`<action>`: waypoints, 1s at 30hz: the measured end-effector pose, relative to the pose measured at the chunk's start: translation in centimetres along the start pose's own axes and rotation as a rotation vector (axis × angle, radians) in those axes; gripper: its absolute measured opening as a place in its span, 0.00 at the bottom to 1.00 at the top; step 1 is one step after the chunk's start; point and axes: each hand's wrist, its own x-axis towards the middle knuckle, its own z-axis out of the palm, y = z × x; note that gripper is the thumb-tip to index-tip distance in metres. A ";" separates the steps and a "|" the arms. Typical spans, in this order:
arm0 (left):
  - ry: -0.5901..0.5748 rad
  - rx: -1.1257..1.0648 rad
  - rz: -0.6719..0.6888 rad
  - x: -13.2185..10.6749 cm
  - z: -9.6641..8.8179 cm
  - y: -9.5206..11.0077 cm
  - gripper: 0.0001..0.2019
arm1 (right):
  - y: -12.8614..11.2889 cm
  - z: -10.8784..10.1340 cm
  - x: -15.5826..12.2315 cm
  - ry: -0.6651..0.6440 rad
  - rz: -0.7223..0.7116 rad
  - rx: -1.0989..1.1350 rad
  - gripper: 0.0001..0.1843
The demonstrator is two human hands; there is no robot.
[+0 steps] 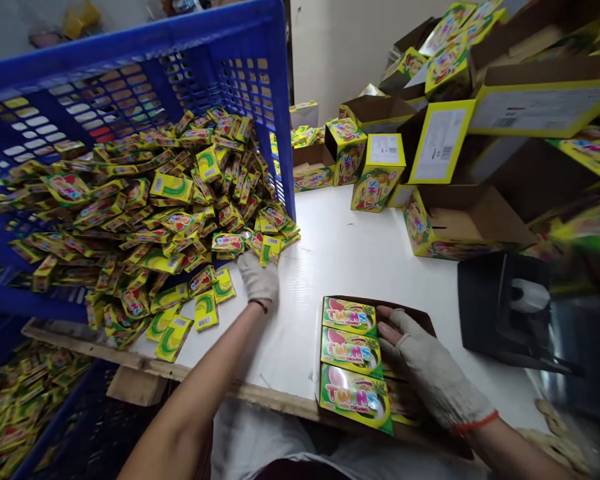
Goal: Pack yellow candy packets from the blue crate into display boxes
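My left hand, in a pale knit glove, reaches to the front edge of a heap of small yellow-green gum packs spilling from a tipped blue crate. Packs cover its fingertips, so its grip is hidden. On the right, my right hand, in a fingerless glove with a red cuff, lies over an open carton at the table's front edge. Its bare fingers stretch out beside the upper packs. Along the carton's left side, TWINS packs lie face up in a column; other packs are partly under the hand.
Display boxes and open cartons crowd the back and right of the white table. A black tape dispenser stands right of my hand. Below left, another blue crate holds more packs.
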 end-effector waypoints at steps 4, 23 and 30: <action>0.010 -0.138 -0.178 1.7 -0.5 1.0 0.15 | -1.3 -2.5 -0.9 0.098 -0.034 0.030 0.22; -0.574 0.407 0.825 -15.3 -0.1 5.7 0.23 | -9.4 -8.4 -1.6 -0.048 -0.092 -1.156 0.11; -0.463 0.739 1.061 -16.7 0.5 2.1 0.26 | -6.9 -5.0 2.1 -0.204 -0.062 -1.258 0.18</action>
